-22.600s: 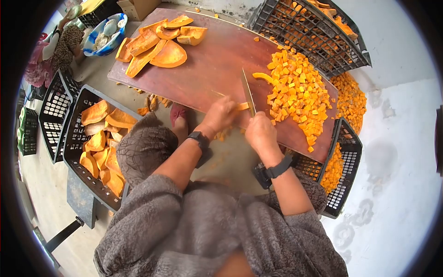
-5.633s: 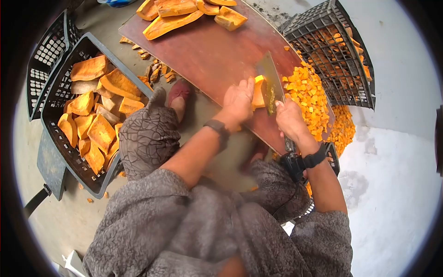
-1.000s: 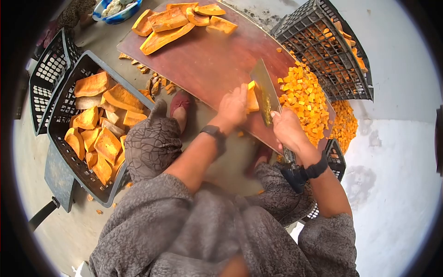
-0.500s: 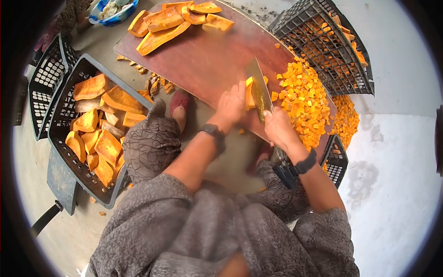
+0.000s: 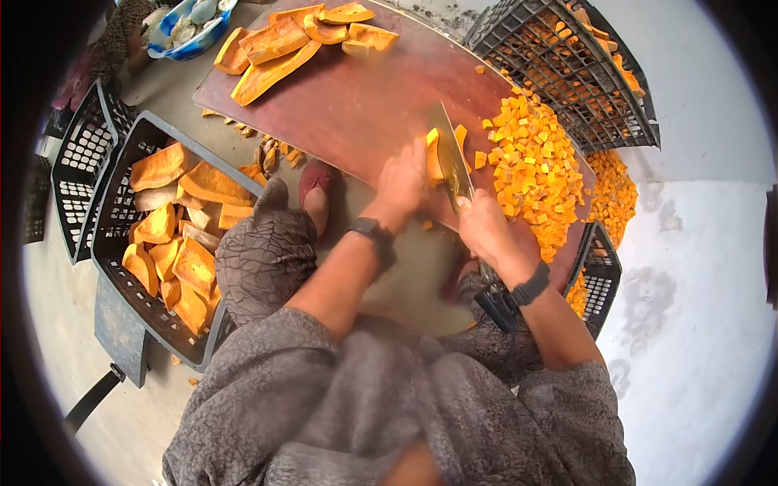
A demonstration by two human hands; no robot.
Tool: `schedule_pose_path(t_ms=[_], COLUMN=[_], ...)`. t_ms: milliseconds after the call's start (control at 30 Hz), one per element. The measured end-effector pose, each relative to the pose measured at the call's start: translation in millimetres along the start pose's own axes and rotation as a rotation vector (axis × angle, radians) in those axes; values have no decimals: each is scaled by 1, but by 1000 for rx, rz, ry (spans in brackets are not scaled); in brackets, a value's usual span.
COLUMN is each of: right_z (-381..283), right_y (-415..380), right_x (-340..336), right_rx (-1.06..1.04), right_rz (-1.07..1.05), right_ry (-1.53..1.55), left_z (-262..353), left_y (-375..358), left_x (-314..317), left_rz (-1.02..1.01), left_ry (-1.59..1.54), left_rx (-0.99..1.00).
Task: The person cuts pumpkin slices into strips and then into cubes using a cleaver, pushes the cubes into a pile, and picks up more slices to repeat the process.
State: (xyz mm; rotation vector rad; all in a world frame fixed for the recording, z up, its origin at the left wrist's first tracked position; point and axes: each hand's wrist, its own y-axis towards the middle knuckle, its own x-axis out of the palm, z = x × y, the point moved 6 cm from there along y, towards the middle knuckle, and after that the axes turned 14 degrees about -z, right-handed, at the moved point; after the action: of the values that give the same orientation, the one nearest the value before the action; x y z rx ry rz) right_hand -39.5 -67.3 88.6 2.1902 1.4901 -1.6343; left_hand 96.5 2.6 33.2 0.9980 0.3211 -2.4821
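A wide cleaver (image 5: 453, 158) stands edge-down on the reddish board (image 5: 356, 121), with my right hand (image 5: 489, 227) wrapped round its handle end. My left hand (image 5: 403, 182) presses against an orange pumpkin piece (image 5: 433, 155) just left of the blade; its fingers are held together. A thin cut slice (image 5: 460, 138) stands on the blade's right side. Further right, a big heap of orange cubes (image 5: 535, 162) covers the board's end. Several long pumpkin slabs (image 5: 279, 57) lie at the board's far left.
A black crate (image 5: 154, 324) of large pumpkin chunks stands at the left, beside other crates (image 5: 81, 162). A tilted black crate (image 5: 567, 73) holds more pieces at the upper right. Another crate (image 5: 601, 283) is at the right. A blue-and-white bowl (image 5: 190, 32) lies near another person at the upper left.
The view has shifted slightly. The cleaver is more upright beside the pumpkin piece, and a thin slice now shows on its right side. Both hands remain close to the blade.
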Motion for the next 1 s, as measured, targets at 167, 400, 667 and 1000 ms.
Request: schedule_pose_path(t_ms=[167,400,667,1000], right_z=[0,-21,-8,-5], right_y=[-1,34,16,-14], right_x=[9,6,-5,-22], right_rx=[-38,-116,-134,-62], right_rz=[61,171,218,170], right_ry=[-51,-188,-39,63], left_z=[0,-1,-11,-14], left_y=[2,2,10,5], left_x=[5,3,2,-13], left_rz=[-35,-43,-110,-200], left_ry=[8,-51,-17,-228], left_rx=[-21,8,-85,-96])
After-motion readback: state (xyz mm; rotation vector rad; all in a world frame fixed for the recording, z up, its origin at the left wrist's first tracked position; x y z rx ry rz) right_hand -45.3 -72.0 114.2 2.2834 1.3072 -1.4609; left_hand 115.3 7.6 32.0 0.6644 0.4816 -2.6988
